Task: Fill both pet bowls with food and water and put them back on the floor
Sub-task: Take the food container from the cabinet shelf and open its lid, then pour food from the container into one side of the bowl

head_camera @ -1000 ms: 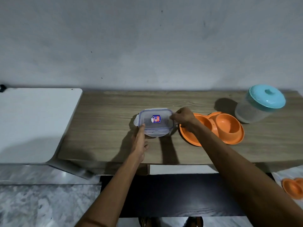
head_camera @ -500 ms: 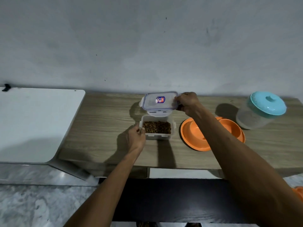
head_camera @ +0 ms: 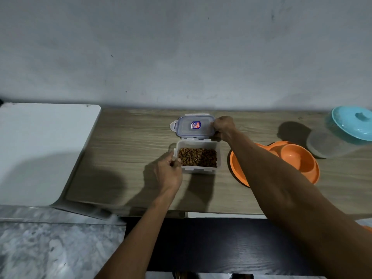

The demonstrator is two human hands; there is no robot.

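Observation:
A small clear plastic container (head_camera: 198,170) of brown dry pet food stands open on the wooden counter (head_camera: 124,150). My left hand (head_camera: 169,172) grips its left side. My right hand (head_camera: 223,127) pinches the right edge of the container's clear lid (head_camera: 194,126), which sits flat just behind the container. An orange double pet bowl (head_camera: 298,160) lies to the right, with my right forearm crossing over its left half; both its wells look empty.
A frosted jar with a teal lid (head_camera: 350,125) stands at the far right. A white board (head_camera: 40,150) covers the counter's left end. A grey wall rises behind. A sliver of something orange (head_camera: 367,228) shows low at the right edge.
The lid came off the container: my right hand lifted it and moved it back to the counter behind. My left hand shifted from the front edge to grip the left side.

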